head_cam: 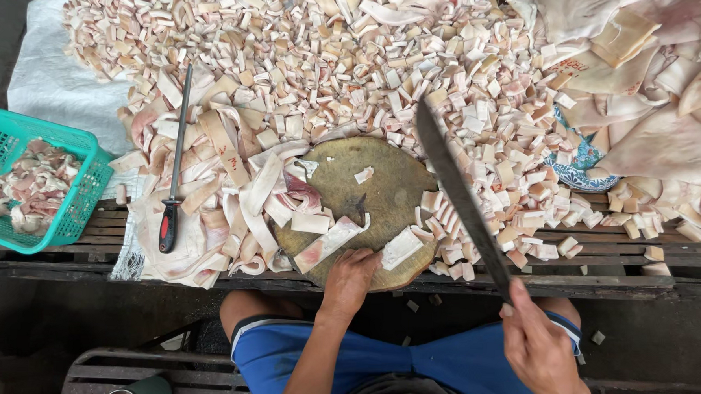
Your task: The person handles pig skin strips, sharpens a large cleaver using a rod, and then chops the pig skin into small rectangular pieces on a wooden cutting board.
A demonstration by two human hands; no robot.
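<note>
My right hand grips the handle of a long dark cleaver, its blade raised and slanting up to the left over the right side of a round wooden chopping block. At the block's near edge my left hand rests with fingers curled on a pale strip of pork skin. A second cut piece lies just right of that hand. Long uncut strips are heaped left of the block.
A big heap of diced pale pieces covers the white sheet behind the block. A sharpening steel with a red-black handle lies at left. A green plastic basket of scraps stands far left. Large skin sheets pile at right.
</note>
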